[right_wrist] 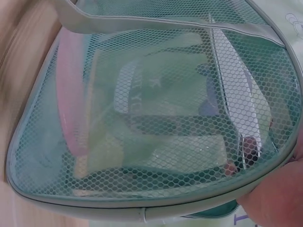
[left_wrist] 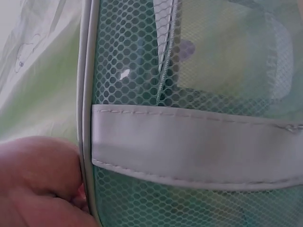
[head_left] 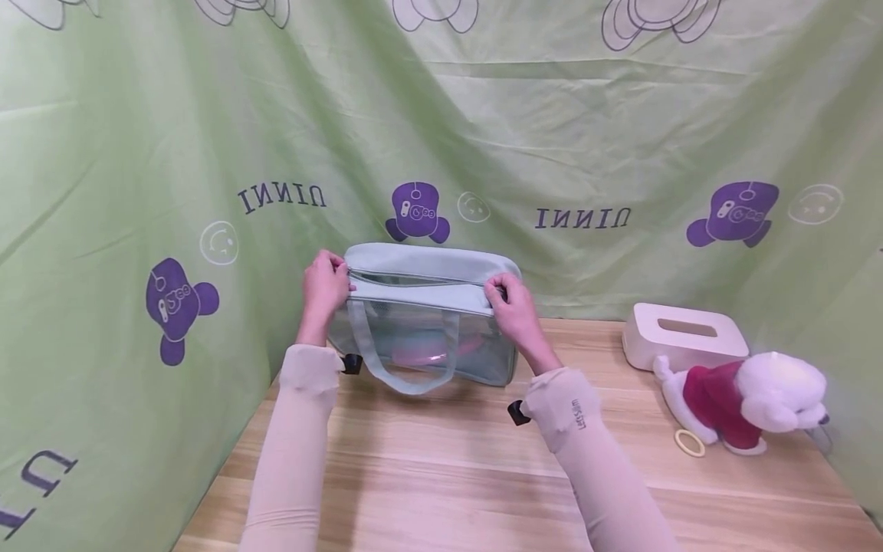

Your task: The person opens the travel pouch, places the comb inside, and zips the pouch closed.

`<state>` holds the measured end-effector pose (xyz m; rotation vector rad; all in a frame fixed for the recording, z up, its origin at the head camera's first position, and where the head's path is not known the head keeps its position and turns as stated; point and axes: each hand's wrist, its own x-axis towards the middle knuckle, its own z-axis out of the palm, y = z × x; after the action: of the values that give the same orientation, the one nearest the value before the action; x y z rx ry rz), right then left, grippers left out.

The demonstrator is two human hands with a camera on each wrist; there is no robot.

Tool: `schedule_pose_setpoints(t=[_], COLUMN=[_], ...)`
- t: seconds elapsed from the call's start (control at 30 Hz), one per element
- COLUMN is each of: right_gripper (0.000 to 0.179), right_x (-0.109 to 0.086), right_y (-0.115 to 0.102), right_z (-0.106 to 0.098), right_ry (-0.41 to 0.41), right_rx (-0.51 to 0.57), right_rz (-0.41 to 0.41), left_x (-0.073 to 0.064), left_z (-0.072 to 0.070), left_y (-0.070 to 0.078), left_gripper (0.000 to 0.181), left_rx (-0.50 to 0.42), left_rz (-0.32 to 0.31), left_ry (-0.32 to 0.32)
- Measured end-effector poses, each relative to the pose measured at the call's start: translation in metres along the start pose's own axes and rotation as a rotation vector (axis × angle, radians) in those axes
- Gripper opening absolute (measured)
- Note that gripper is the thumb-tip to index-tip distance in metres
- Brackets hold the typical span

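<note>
A pale green mesh toiletry bag (head_left: 428,261) with see-through sides stands upright on the table near the back curtain. Its top zip gapes in a long slit. My left hand (head_left: 326,287) pinches the bag's upper left corner by the zip, while my right hand (head_left: 516,314) grips the upper right corner. A strap handle (head_left: 400,383) hangs down the front. Inside, a pink curved thing (right_wrist: 71,94) shows through the mesh; what it is I cannot tell. The left wrist view has a side band (left_wrist: 189,146) stitched across the mesh.
To the right stands a white tissue box (head_left: 679,360) with an oblong slot. A white plush dog (head_left: 724,399) in a red top lies before it, beside a small yellow ring (head_left: 690,443). Green printed curtain (head_left: 483,115) encloses the wooden table (head_left: 428,475) behind and at both sides.
</note>
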<state>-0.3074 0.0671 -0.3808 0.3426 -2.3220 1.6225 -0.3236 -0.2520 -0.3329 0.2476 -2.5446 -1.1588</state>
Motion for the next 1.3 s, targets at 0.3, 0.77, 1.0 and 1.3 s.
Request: schedule_pose_setpoints(t=[0.3,0.77,1.0,1.3], right_gripper=[0.014,0.012,0.01,0.011], right_x=[0.0,0.003,0.004,0.004], right_y=[0.005,0.009,0.01,0.014], right_z=[0.003,0.005,0.002,0.0], right_ry=[0.038,0.076,0.061,0.046], right_rx=[0.064,0.085,0.082,0.103], right_rz=[-0.037,-0.078,-0.079,-0.084], left_x=[0.004,0.002,-0.004,-0.011], left_z=[-0.004,-0.006,0.008,0.034], left_y=[-0.004,-0.006,0.017,0.035], left_gripper=[0.023,0.019,0.017,0.016], left_rx=[-0.277,0.032,0.113,0.066], left_rz=[-0.072,0.244,0.322,0.372], left_ry=[-0.076,-0.132,-0.091,-0.125])
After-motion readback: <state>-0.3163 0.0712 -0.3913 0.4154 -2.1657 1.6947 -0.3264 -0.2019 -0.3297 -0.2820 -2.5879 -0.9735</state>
